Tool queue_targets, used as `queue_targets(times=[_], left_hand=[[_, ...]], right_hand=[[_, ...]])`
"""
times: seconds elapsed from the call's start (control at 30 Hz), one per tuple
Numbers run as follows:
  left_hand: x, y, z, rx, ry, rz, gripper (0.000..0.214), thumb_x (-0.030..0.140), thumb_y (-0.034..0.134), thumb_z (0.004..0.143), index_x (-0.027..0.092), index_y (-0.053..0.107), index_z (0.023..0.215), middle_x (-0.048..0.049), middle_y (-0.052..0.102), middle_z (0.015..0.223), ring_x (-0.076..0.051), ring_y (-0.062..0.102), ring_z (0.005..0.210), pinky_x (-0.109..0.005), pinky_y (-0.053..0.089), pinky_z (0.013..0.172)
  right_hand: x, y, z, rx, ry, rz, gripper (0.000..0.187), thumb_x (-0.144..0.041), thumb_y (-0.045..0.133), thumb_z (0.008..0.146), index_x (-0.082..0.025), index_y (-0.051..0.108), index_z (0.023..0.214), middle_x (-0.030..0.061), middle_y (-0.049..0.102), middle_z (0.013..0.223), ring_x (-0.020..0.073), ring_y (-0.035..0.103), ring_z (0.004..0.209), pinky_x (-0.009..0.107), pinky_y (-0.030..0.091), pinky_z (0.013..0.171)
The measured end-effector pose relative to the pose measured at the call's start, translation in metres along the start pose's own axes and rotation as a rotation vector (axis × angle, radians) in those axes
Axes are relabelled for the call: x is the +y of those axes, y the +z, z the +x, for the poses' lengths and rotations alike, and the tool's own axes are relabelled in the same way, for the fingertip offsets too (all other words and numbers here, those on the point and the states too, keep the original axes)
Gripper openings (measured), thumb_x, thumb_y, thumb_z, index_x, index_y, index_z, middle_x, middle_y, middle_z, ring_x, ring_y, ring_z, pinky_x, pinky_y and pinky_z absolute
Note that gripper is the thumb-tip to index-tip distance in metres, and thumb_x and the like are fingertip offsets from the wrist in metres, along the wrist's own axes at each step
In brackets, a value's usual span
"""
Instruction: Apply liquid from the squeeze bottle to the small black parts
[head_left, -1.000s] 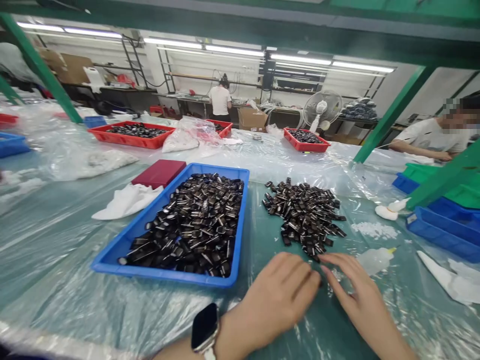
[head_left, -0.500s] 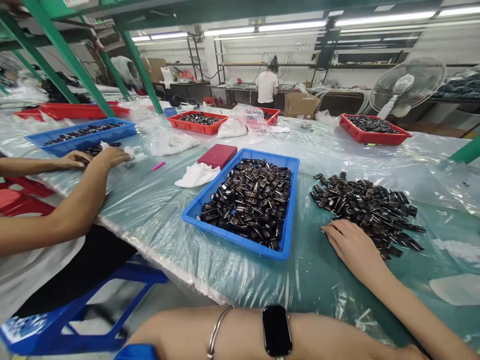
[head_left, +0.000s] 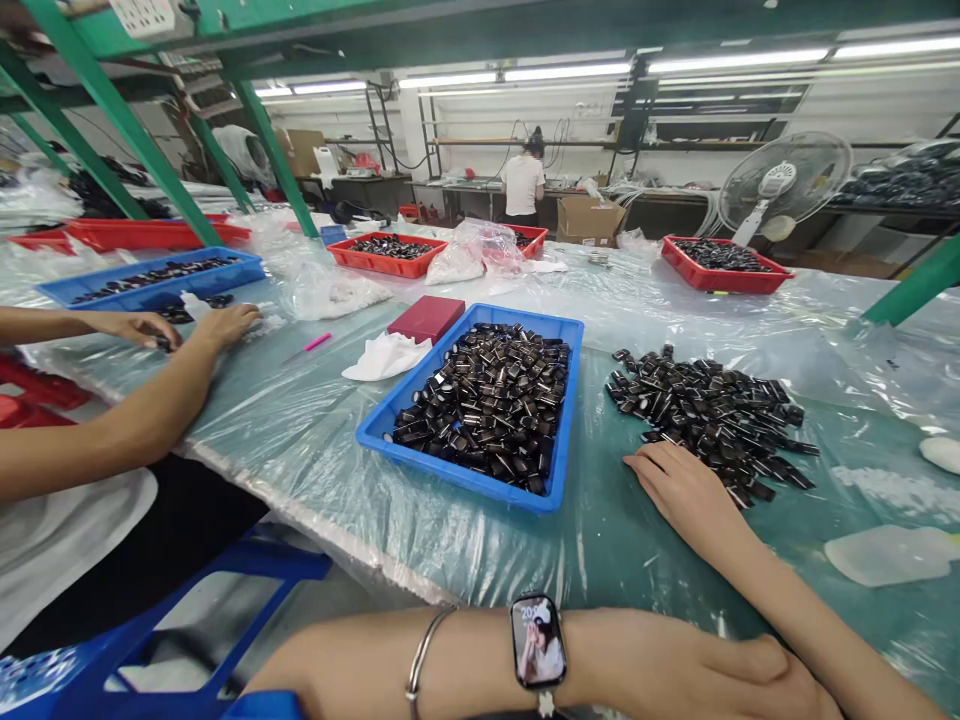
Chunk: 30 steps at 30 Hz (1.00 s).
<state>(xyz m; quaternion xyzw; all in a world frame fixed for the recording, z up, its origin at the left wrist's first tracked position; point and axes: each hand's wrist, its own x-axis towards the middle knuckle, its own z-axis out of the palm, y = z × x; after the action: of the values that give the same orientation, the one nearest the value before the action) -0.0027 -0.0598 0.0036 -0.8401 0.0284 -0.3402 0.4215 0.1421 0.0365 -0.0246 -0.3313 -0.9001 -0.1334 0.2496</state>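
Observation:
My right hand (head_left: 679, 488) lies flat and open on the plastic-covered table (head_left: 315, 430), fingertips at the near edge of a loose pile of small black parts (head_left: 705, 410). Nothing shows in its fingers. My left forearm, with a smartwatch (head_left: 538, 643) and a bangle, lies across the front edge. My left hand (head_left: 720, 680) rests against my right forearm with fingers stretched out and holds nothing. A blue tray (head_left: 559, 440) heaped with the same black parts stands just left of the pile.
A co-worker's hands (head_left: 217, 322) work at my left beside another blue tray (head_left: 150, 285). A white cloth (head_left: 382, 355), a dark red box (head_left: 427, 317) and a pink pen (head_left: 315, 343) lie behind. Red trays (head_left: 724, 275), a fan (head_left: 780, 185) and a squeeze bottle (head_left: 885, 555) are around.
My left hand left the pile and now lies across the front against my right arm. My right hand stays at the pile's edge. The view swung left, revealing the co-worker.

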Motion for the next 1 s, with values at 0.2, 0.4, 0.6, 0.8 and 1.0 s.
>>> queue_targets(times=[0.2,0.4,0.6,0.8,1.0], left_hand=[[0.001,0.004,0.0,0.044,-0.086,-0.162,0.047,0.012,0.04,0.099,0.036,0.08,0.091,0.0029,0.076,0.095,-0.011,0.071,0.086,-0.021,0.055,0.082],[0.002,0.007,0.001,0.038,-0.145,-0.306,0.042,0.012,0.042,0.099,0.028,0.08,0.087,0.0016,0.076,0.093,-0.012,0.069,0.083,-0.019,0.054,0.077],[0.0,-0.001,0.001,-0.134,-0.444,-0.581,0.026,0.011,0.046,0.1,0.013,0.072,0.101,-0.0048,0.073,0.099,-0.017,0.063,0.085,-0.027,0.052,0.08],[-0.01,0.0,-0.009,-0.238,-1.036,-0.885,0.016,0.014,0.05,0.102,0.013,0.055,0.117,-0.0078,0.068,0.11,-0.02,0.061,0.1,-0.032,0.05,0.088],[-0.015,0.002,-0.011,-0.266,-1.045,-1.024,0.022,0.008,0.052,0.1,0.019,0.054,0.119,-0.0043,0.067,0.111,-0.02,0.06,0.102,-0.032,0.047,0.09]], right_hand=[[-0.008,-0.032,0.007,0.118,0.188,0.205,0.021,-0.022,0.045,0.1,-0.02,0.065,0.094,0.0088,0.07,0.089,0.0249,0.066,0.085,0.039,0.052,0.078],[-0.025,-0.079,-0.025,0.297,0.618,0.375,0.016,-0.037,0.056,0.095,-0.024,0.065,0.095,0.0052,0.072,0.092,0.0215,0.07,0.081,0.031,0.056,0.071],[-0.056,-0.086,-0.081,0.466,1.379,1.05,0.04,-0.057,0.087,0.052,-0.025,0.073,0.072,0.0037,0.073,0.069,0.0179,0.069,0.067,0.018,0.057,0.063],[-0.079,-0.083,-0.095,0.413,1.27,1.399,0.022,-0.047,0.077,0.078,-0.026,0.073,0.075,0.0025,0.066,0.073,0.0161,0.063,0.071,0.021,0.053,0.07],[-0.086,-0.082,-0.073,0.477,1.255,1.397,0.022,-0.047,0.078,0.078,-0.025,0.073,0.077,-0.0002,0.061,0.071,0.0145,0.057,0.071,0.022,0.044,0.072]])
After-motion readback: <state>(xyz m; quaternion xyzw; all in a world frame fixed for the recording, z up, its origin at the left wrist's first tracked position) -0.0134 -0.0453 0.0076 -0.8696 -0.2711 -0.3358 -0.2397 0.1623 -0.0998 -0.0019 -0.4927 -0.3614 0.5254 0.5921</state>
